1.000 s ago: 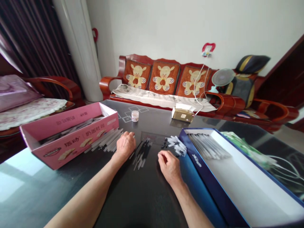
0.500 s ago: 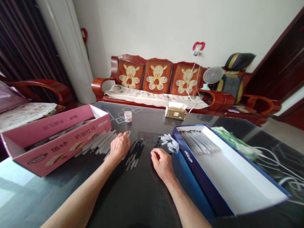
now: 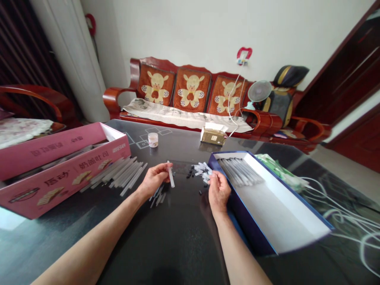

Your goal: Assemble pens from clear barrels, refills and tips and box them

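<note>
My left hand is closed in a pinch on a thin whitish translucent tube, held tilted above the dark table. Below that hand lies a small bunch of slim rods, dark at one end and pale at the other, partly hidden by the fingers. My right hand has its fingertips pressed together at the edge of a pile of short whitish tube pieces; what the fingertips hold is too small to make out. Small black pieces lie beside the pile.
More long translucent tubes lie against a pink carton on the left. A blue-rimmed box on the right holds a row of finished-looking rods. A small jar, a tissue box and white cables are farther out.
My left hand has lifted a tube away from the tube heap and moved right with it. My right hand has moved right to the short pieces. The view has shifted slightly.
</note>
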The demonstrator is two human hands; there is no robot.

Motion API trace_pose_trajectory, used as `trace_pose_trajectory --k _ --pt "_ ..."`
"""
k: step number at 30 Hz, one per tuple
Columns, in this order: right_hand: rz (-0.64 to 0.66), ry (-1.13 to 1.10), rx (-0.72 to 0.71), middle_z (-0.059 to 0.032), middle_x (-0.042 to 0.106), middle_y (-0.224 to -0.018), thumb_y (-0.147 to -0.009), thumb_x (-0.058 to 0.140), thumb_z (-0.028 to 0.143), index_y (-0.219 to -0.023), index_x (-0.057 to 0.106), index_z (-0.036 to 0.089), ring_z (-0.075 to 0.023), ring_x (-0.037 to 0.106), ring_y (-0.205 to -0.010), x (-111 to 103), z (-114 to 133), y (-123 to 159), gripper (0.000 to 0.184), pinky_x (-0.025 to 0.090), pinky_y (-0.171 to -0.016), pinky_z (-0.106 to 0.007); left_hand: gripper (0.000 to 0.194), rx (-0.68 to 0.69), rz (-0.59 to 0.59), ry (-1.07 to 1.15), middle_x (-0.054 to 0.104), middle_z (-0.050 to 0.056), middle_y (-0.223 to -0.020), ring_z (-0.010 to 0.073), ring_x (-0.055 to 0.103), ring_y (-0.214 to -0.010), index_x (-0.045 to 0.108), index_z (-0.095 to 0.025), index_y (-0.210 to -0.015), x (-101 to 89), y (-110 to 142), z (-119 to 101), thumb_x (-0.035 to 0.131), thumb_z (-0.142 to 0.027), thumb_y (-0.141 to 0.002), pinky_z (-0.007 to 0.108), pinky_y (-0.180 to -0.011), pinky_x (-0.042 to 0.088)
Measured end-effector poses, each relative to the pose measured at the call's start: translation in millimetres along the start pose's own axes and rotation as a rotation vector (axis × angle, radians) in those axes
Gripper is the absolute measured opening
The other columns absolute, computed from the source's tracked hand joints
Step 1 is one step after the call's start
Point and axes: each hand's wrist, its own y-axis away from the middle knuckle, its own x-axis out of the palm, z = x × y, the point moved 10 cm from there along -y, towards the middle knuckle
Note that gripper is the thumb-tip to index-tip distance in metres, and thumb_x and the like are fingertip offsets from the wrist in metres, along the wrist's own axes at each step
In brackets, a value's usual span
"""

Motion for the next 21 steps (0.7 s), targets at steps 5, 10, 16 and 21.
trace_pose_trajectory --k 5,10,16,21 --pt "0.117 0.152 -0.163 -0.0095 0.071 -0.086 -0.084 0.052 0.033 -0.090 0.066 0.015 -0.0181 0.066 -0.075 10.5 14.5 3.3 0.023 0.053 -0.070 -0.030 0.036 0.404 -0.066 -0.534 0.063 0.002 -0.082 0.0135 0.061 -0.072 0.064 -0.016 -0.106 -5.9 4.9 -29.9 0.061 -0.030 -0.073 0.027 -0.072 0.052" --pt "0.422 0.414 -0.274 -0.0050 0.068 -0.073 -0.079 0.054 0.024 -0.075 0.065 0.019 -0.0166 0.062 -0.065 35.7 33.5 18.6 0.012 0.050 -0.066 -0.028 0.026 0.592 -0.198 -0.872 0.061 0.003 -0.084 0.0122 0.060 -0.070 0.064 -0.017 -0.102 -4.8 18.1 -54.3 0.052 -0.027 -0.081 0.025 -0.073 0.051" --pt "0.519 0.693 -0.322 -0.0045 0.064 -0.072 -0.070 0.056 0.017 -0.072 0.062 0.020 -0.0181 0.061 -0.066 45.6 31.8 27.9 0.007 0.048 -0.067 -0.029 0.027 0.505 -0.255 -0.748 0.065 0.002 -0.082 0.0126 0.062 -0.069 0.067 -0.018 -0.098 -12.9 15.5 -49.4 0.055 -0.034 -0.079 0.023 -0.070 0.050" --pt "0.572 0.726 -0.314 -0.0046 0.064 -0.077 -0.067 0.057 0.014 -0.075 0.064 0.020 -0.0176 0.061 -0.067 48.8 24.7 29.8 0.012 0.048 -0.065 -0.028 0.039 0.212 -0.364 -0.225 0.065 0.000 -0.069 0.0148 0.063 -0.062 0.066 -0.015 -0.092 -43.0 -1.9 -17.0 0.069 -0.043 -0.066 0.024 -0.061 0.050"
